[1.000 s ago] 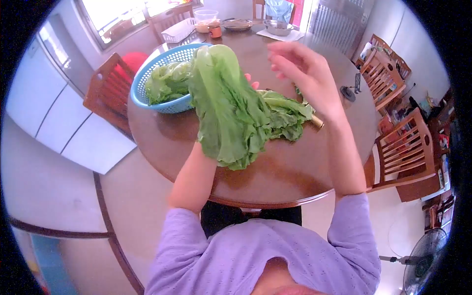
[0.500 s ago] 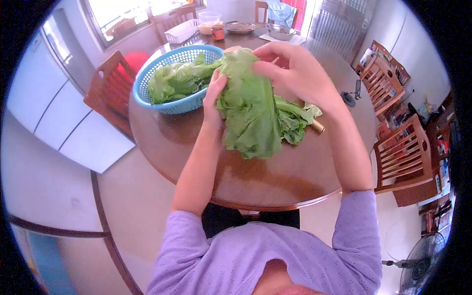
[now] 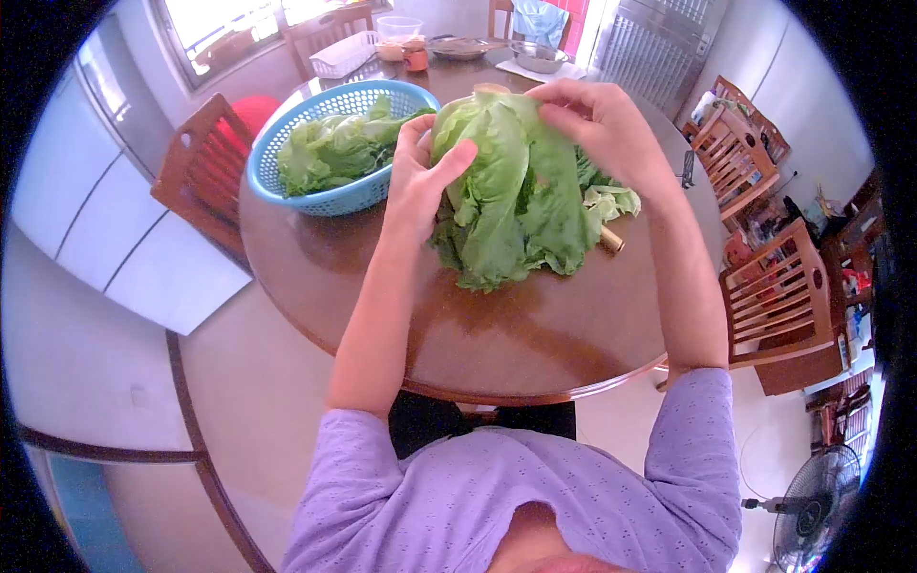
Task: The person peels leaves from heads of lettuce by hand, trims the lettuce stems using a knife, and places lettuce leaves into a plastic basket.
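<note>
A green head of lettuce (image 3: 521,191) hangs over the round table, its pale cut stem end up and its leaves pointing down. My left hand (image 3: 425,177) grips its left side, thumb across the front and fingers behind. At the upper right, my right hand (image 3: 604,129) has bent fingers closed on a leaf near the stem end. Behind it on the right lie more greens (image 3: 611,201) and a short gold-coloured rod end (image 3: 612,239), partly hidden. To the left, a blue plastic basket (image 3: 277,198) holds loose lettuce leaves (image 3: 330,153).
The brown round table (image 3: 497,344) reaches close to my body. At its far side stand a white basket (image 3: 346,55), a clear tub (image 3: 398,36), an orange-brown jar (image 3: 415,57) and a metal bowl (image 3: 538,58). Wooden chairs (image 3: 778,296) surround it. A fan (image 3: 812,516) stands lower right.
The lettuce has turned, showing a different, more open side with the stem end up. My right hand has shifted right, and my left thumb now lies over the front leaves.
</note>
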A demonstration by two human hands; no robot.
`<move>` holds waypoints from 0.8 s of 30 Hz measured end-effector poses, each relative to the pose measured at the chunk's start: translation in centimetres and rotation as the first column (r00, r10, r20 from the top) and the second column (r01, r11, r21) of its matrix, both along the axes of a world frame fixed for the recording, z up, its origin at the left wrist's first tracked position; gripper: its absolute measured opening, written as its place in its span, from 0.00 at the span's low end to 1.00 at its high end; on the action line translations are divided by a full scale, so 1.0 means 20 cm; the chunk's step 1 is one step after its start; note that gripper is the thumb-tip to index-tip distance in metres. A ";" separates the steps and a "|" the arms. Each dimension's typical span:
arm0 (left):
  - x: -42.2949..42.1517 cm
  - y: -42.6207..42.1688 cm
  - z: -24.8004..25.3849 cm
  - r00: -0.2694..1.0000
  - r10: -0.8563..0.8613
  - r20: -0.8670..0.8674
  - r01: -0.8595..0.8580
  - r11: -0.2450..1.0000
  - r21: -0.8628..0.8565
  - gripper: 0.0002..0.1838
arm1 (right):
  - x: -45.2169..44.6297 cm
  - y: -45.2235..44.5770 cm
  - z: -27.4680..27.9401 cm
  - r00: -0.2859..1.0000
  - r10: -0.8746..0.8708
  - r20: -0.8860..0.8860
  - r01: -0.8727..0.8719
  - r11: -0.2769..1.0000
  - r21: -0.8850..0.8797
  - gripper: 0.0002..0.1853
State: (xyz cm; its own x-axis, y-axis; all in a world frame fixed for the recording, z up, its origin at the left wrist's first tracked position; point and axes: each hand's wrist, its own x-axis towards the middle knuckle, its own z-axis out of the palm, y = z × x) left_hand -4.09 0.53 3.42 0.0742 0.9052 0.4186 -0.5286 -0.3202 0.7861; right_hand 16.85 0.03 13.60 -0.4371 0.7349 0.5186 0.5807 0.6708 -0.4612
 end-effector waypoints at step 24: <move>-0.16 -0.07 0.05 0.804 -0.413 0.428 0.512 0.847 -0.146 0.22 | 0.39 0.27 -0.04 0.936 0.015 -0.352 -0.078 0.983 -0.164 0.15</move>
